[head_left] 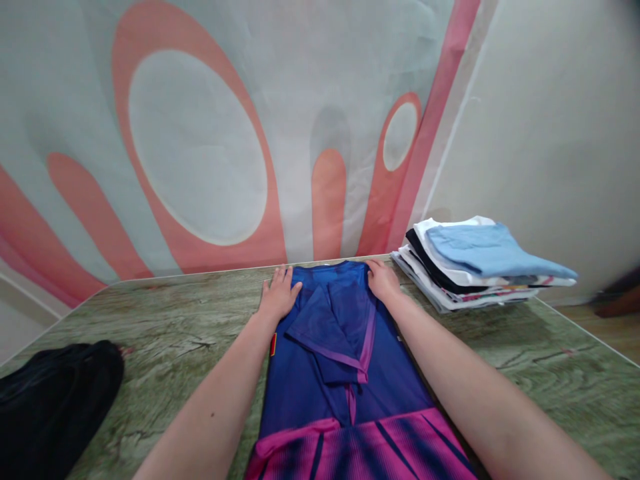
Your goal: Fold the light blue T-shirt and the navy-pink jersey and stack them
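Navy shirt [393,373] with dark-striped pink section [365,448], greenish wood-grain table [175,313], blue cloth [493,252]

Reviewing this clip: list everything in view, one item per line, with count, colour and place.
Shirt: one, navy-purple and pink, centre of table, sleeve folded inward
Clothes stack: one, white, black and multicoloured layers, right; number of garments unclear
Folded cloth: one, light blue, on top of the stack
Fabric bundle: one, black, near left
Table: one, greenish wood pattern, beneath these
Backdrop: one, pale grey with coral shapes, behind table
Wall: one, whitish, right
Left grip: one, bare, shirt's far left corner
Right grip: one, bare, shirt's far right corner
Forearms: two, bare, either side of shirt
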Demonstrator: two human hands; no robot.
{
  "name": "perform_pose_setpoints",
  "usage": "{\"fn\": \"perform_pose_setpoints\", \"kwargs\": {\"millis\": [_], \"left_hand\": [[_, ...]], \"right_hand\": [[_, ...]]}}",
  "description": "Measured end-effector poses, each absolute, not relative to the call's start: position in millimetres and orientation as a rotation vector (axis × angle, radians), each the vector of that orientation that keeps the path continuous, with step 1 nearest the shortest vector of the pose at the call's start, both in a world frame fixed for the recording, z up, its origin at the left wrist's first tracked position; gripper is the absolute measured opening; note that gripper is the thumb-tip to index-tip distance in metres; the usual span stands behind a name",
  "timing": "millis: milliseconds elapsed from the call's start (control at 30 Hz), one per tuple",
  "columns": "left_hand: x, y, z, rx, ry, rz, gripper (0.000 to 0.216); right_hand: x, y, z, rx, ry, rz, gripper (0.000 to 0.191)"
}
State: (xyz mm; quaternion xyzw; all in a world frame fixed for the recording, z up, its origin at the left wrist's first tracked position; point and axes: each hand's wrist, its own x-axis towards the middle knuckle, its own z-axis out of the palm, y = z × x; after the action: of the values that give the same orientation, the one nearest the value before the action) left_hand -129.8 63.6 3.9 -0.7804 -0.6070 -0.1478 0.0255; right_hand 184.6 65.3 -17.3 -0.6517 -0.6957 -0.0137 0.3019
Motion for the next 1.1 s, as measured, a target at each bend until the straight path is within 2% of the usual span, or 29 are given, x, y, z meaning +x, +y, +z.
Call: {"fn": "perform_pose_setpoints", "kwargs": {"millis": [133,267,433,567,700,867,1100], "left_hand": [[-135,66,13,-2.313,-1.713,-0.828,0.039],[-139,68,13,-2.428,-1.698,-0.724,0.024],[-142,69,6,-2.380,-1.836,-0.594,0.032],[-139,68,15,-2.361,-1.721,-0.837,0.035],[-111,54,29,-2.615,-1.444,-0.958,0.034],[-65,27,32,-2.961,-1.115,-0.685,0.041],[-50,25,23,-3.041,-1.235,-0.145,0.055]], "right_hand": [[193,66,-13,-1.628,-1.854,-0.026,0.042],[189,67,-15,-1.506,-1.976,0.045,0.031],[191,68,-20,-1.574,-1.844,-0.007,0.033],[202,67,-16,-1.598,-1.741,-0.001,0.036],[201,64,-4,-1.554,-1.741,0.071,0.039],[189,33,17,-1.434,-1.873,0.143,0.039],[213,-68,14,-1.313,-2.269,0.009,0.042]]}}
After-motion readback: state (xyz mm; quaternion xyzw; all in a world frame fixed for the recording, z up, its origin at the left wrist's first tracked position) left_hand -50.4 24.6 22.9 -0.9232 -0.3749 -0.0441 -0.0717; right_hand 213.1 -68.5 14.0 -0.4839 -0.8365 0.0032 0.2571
